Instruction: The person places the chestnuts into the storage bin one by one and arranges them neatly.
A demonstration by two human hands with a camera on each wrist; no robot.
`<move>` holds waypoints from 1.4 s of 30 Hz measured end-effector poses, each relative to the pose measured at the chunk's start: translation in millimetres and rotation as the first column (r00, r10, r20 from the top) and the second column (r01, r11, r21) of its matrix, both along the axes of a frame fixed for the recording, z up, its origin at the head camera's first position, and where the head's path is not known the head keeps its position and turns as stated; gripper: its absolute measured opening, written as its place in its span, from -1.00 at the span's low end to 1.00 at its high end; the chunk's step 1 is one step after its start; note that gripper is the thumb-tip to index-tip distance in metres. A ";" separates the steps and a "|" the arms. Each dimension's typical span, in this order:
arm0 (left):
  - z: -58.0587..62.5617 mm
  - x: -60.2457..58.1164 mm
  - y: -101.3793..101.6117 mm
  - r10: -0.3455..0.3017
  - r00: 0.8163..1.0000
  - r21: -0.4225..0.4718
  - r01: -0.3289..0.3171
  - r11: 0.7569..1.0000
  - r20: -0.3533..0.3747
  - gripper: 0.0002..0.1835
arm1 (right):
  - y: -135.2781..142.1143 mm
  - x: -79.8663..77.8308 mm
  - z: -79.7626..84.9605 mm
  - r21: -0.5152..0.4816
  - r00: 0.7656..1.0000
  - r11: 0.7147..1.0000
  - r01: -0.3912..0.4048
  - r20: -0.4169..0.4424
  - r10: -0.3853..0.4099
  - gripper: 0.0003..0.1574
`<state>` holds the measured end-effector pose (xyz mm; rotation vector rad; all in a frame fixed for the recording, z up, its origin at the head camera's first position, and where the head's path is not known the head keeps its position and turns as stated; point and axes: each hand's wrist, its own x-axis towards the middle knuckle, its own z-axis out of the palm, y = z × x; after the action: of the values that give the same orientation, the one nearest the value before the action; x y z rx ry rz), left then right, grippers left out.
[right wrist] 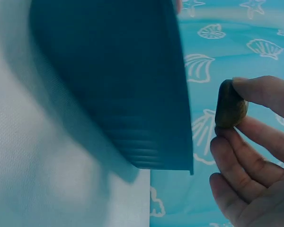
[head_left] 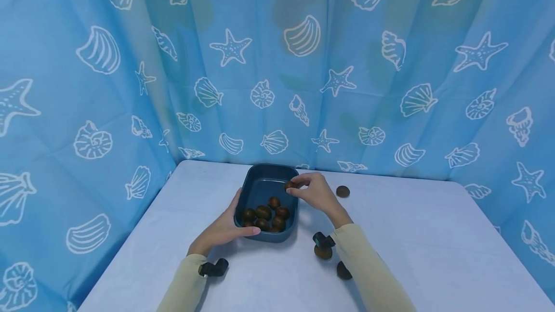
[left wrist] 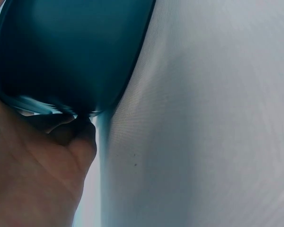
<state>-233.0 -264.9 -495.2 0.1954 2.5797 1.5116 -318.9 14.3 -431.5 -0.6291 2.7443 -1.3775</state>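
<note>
A deep blue rectangular dish (head_left: 269,238) stands on the table, with several brown, rounded, stone-like lumps (head_left: 263,212) gathered at its near end. My left hand (head_left: 224,227) holds the dish by its near left corner, fingers along the left side and thumb at the near rim. Just over the right rim, my right hand (head_left: 318,194) pinches another brown lump (right wrist: 231,106) between thumb and fingertips. In the right wrist view that lump looks smooth, with one flatter side, and is apart from the dish wall. The lumps' exact kind is unclear.
On the white-covered table (head_left: 416,235), one loose brown lump (head_left: 342,191) lies right of the right hand. Two more, a nearer lump (head_left: 323,253) and a partly hidden lump (head_left: 344,271), lie by the right sleeve. A blue shell-print curtain (head_left: 277,85) hangs behind.
</note>
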 end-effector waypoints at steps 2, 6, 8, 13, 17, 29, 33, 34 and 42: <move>-0.1 -0.9 0.1 -0.008 1.000 0.003 0.008 1.000 -0.007 0.36 | -3.1 -4.2 -2.0 0.017 1.000 1.000 -0.018 -0.014 0.019 -0.60; -1.3 -2.5 -0.1 -0.018 1.000 -0.006 0.018 1.000 -0.013 0.37 | -9.0 -9.4 -3.9 0.053 0.998 0.997 -0.053 -0.019 0.054 -0.61; -1.7 -2.9 -0.3 -0.021 1.000 -0.011 0.021 1.000 -0.015 0.37 | -11.9 -10.9 -4.7 0.071 0.998 0.995 -0.068 -0.013 0.069 -0.61; -2.3 -2.2 -1.3 -0.020 1.000 -0.010 0.020 1.000 -0.003 0.37 | -18.3 -13.0 -8.8 0.130 0.996 0.988 -0.089 0.005 0.089 -0.66; -1.6 -1.0 -2.2 -0.010 1.000 -0.017 0.010 1.000 0.008 0.38 | -22.4 -13.0 -10.6 0.179 0.993 0.977 -0.114 -0.001 0.116 -0.69; -2.8 -3.5 -1.2 0.004 1.000 -0.031 -0.003 1.000 0.013 0.39 | -32.9 -9.8 -8.2 0.372 0.989 0.918 -0.138 0.010 0.145 -0.66; -3.1 -2.7 -0.9 0.006 1.000 -0.030 -0.006 1.000 0.019 0.40 | -35.7 -8.1 -8.6 0.446 0.991 0.887 -0.121 0.007 0.132 -0.66; -2.7 -2.5 -0.9 0.007 1.000 -0.029 -0.006 1.000 0.020 0.40 | -36.3 -8.1 -9.0 0.461 0.992 0.880 -0.117 0.007 0.129 -0.66; -0.1 -2.0 -0.4 0.014 1.000 -0.030 -0.014 0.999 0.021 0.41 | -40.1 -9.2 -12.0 0.511 0.993 0.854 -0.101 0.006 0.114 -0.68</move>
<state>-235.0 -265.3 -495.4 0.1574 2.5907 1.4707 -328.0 -25.8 -443.5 -0.7417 2.8511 -0.5676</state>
